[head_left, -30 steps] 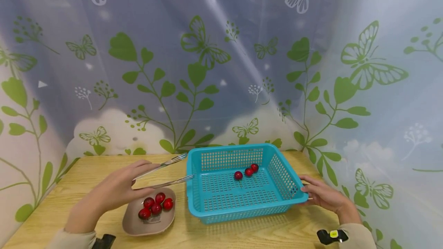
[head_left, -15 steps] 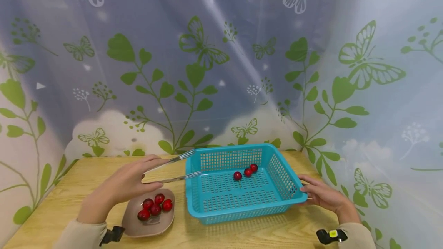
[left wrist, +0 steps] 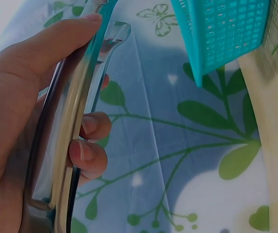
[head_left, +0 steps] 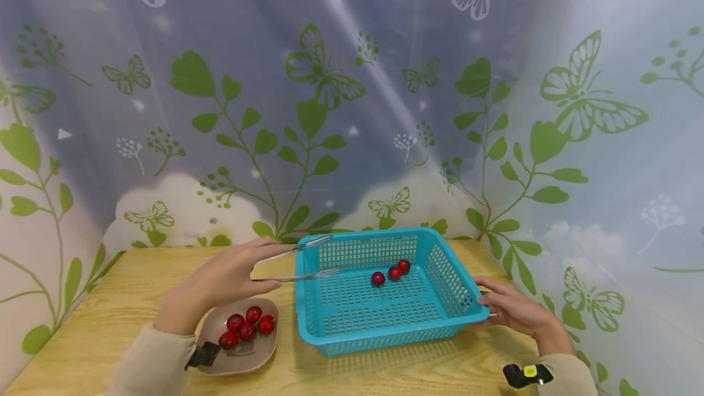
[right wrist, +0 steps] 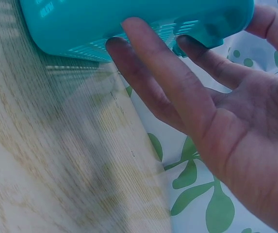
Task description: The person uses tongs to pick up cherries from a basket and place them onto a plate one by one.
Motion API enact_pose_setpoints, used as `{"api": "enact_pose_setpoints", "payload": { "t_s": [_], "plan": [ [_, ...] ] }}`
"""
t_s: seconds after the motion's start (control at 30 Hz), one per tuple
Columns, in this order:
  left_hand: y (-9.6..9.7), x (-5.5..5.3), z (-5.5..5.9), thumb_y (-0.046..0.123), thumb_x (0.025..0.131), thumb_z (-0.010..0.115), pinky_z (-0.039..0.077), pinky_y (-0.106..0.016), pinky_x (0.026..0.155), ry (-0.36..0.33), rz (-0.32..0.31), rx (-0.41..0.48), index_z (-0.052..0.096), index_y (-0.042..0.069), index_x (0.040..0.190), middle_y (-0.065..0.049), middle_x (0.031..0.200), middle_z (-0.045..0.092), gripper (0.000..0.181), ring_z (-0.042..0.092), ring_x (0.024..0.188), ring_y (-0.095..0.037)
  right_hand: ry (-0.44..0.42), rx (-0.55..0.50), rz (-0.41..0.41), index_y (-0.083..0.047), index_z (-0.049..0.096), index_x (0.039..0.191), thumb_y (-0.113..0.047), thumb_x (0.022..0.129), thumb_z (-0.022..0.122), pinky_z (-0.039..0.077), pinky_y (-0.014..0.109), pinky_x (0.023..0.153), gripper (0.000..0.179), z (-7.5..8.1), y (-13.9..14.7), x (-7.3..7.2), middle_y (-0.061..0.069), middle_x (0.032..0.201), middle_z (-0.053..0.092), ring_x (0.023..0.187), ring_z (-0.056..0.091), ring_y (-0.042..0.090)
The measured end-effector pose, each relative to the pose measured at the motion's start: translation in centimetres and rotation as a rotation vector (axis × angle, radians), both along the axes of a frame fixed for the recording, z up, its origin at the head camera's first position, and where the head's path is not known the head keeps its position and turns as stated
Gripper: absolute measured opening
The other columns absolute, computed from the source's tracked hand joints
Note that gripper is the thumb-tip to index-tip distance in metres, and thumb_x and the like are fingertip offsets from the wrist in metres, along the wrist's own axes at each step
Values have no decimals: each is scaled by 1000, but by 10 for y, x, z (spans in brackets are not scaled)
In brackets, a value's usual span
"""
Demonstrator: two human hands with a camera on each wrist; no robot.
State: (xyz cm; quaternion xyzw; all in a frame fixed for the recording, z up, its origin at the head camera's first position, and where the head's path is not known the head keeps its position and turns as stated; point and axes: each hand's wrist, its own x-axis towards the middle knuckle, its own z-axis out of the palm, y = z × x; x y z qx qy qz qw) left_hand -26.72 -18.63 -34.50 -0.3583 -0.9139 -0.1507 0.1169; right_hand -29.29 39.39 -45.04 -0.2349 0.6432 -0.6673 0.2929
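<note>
My left hand (head_left: 233,277) holds a pair of metal tongs (left wrist: 63,145), thumb along one arm and fingers curled round the other. Its two tips stand apart over the left side of a turquoise plastic basket (head_left: 385,336), with nothing between them. Inside the basket lie three red cherries (head_left: 377,278), right of the tips. My right hand (head_left: 517,310) grips the basket's right end, thumb at the rim and fingers against the outside and underside. Left of the basket, a brownish-pink dish (head_left: 258,360) bears several more cherries (head_left: 247,331), partly below my left forearm.
Everything stands on a light wooden table (head_left: 148,274). A curtain (head_left: 352,109) printed with leaves and butterflies hangs behind it and along both sides. Dark straps with small devices (head_left: 529,374) sit on both wrists.
My left hand has moved right with the tongs, from beside the basket until their tips overhang its left side. The right hand, basket and cherries have stayed in place.
</note>
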Motion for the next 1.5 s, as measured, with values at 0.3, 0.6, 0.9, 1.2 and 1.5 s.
{"api": "enact_pose_setpoints", "payload": {
  "t_s": [0.3,0.6,0.9,1.2,1.5],
  "plan": [
    [20,-19,-3,31,95,76,59,-37,85,-48,-39,-65,60,17,146,-1,134,65,55,69,106,-16,-2,-14,8,-31,48,143,-7,111,32,59,44,99,42,-1,1,-1,-3,134,67,118,71,17],
    [42,-36,-6,30,97,74,53,-53,105,-142,-23,-124,59,20,147,-11,152,55,53,59,135,-33,-2,-10,-7,-32,48,142,-7,111,32,59,44,99,43,-2,1,0,-4,132,68,118,71,16],
    [65,-46,-5,32,96,74,44,-58,114,-203,-6,-172,58,23,148,-12,158,50,55,50,144,-37,-10,-18,-5,-30,47,142,-6,111,32,59,44,100,42,0,0,1,-2,135,67,119,70,16],
    [86,-61,-2,33,96,75,43,-57,115,-203,-25,-181,59,21,147,-8,152,55,55,55,139,-34,-5,-17,-5,-30,48,142,-6,111,33,59,44,99,42,0,-1,0,-2,134,67,119,70,16],
    [103,-69,0,34,97,74,36,-58,121,-265,22,-173,57,22,149,-8,162,45,57,41,152,-33,-3,-20,0,-29,47,143,-7,111,32,58,46,101,42,0,0,0,0,135,67,120,70,16]
  ]
}}
